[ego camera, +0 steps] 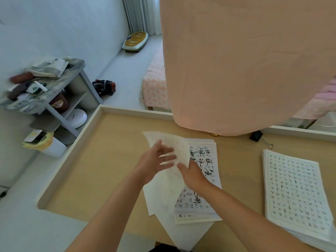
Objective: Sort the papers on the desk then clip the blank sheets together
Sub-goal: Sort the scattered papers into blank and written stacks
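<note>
A thin white sheet point(179, 149) with a faint grid is lifted off the desk at centre. My left hand point(154, 163) holds its left side, fingers spread over the paper. My right hand point(192, 174) pinches its lower right edge. Under them lies a pile of written sheets point(209, 160) covered with bold black brush characters, and more plain white sheets point(163, 199) fan out towards the near edge. A second stack of sheets point(294, 193) with small printed characters lies at the right. A black binder clip point(258, 136) rests at the back right of the desk.
The wooden desk point(101, 160) has a raised pale rim point(63, 160). A large peach cloth point(245, 60) hangs over its far side. Left of the desk stand a cluttered grey shelf point(54, 91) and a white bin point(49, 144).
</note>
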The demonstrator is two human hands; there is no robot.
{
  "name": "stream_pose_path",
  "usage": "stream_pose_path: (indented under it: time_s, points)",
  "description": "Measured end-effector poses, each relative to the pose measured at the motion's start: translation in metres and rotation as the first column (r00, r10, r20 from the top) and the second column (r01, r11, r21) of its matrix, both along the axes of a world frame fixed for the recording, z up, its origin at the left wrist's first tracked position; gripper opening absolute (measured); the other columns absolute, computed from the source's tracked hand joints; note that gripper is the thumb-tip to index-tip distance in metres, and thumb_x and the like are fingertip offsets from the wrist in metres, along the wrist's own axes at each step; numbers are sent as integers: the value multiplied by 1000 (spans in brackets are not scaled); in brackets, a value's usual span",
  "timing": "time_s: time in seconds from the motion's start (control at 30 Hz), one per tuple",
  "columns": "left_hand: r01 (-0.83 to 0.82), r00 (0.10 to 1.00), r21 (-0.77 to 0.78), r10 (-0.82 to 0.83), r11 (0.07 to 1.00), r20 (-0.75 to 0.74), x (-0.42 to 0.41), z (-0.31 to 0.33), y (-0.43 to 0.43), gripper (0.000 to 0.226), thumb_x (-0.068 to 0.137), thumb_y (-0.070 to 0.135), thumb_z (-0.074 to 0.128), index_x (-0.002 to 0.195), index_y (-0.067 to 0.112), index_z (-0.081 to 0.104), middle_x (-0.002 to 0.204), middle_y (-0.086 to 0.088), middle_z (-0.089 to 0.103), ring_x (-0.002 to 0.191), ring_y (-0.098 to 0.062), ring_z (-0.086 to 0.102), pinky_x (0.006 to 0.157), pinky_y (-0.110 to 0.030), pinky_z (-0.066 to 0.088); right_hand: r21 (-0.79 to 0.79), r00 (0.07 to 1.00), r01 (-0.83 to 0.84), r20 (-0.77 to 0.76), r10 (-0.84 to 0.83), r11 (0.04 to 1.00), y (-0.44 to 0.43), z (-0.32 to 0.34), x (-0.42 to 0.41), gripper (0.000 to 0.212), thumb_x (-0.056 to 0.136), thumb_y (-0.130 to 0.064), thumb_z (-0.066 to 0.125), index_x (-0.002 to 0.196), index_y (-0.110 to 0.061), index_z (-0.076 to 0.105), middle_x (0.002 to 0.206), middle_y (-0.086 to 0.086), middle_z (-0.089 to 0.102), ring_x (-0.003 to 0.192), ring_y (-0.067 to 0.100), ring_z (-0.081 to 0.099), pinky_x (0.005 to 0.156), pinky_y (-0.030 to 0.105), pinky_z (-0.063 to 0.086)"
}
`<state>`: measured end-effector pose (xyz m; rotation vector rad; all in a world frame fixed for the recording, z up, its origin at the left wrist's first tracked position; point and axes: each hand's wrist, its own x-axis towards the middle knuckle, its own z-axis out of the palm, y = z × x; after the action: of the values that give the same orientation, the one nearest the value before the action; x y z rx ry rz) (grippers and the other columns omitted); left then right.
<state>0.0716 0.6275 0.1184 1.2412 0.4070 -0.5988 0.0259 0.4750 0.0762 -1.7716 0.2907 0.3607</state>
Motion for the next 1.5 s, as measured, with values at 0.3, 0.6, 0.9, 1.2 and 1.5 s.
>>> stream_pose_path:
  time_s: [0.3,0.6,0.9,1.2,1.5]
  points:
    - [319,816,662,-552,678,173,-12,-11,-29,77,78,62,69,144,32,41,147,12,38,134,-11,39,110,-41,39,90,964,260,-85,-253,961,-64,11,21,19,94,-18,55,107,-25,68,108,2,73,94,22,69,87,48,57]
    - [262,955,276,-290,925,66,4,-30,-55,27,98,21,54,123,13,62,109,-10,73,102,-31,69,93,-54,53,42,988,152,22,-153,987,-79,9,15,34,95,-32,60,129,-37,57,139,-6,54,115,11,59,95,33,52]
    - [271,961,377,-274,886,-48,1,-83,-41,32,97,21,59,127,13,57,116,-8,70,104,-28,68,94,-52,54,111,883,359,-364,-298,927,-127,-55,1,27,84,-13,76,109,-11,66,100,2,73,95,23,69,89,41,57]
    - [209,771,978,-619,24,-149,5,-142,24,82,82,38,73,149,19,30,154,-3,33,140,-26,28,108,-42,36,-743,970,168,8,-243,648,-117,-101,2,88,81,-25,75,150,-20,20,147,12,36,131,33,41,103,45,41]
    - [262,749,960,-606,-100,-267,5,-164,60,105,59,64,75,144,23,28,139,-3,34,129,-26,32,96,-40,42,-696,761,-561,-220,610,449,-61,-128,-9,80,85,-53,62,152,-45,18,164,-3,-17,150,20,-19,121,52,-7]
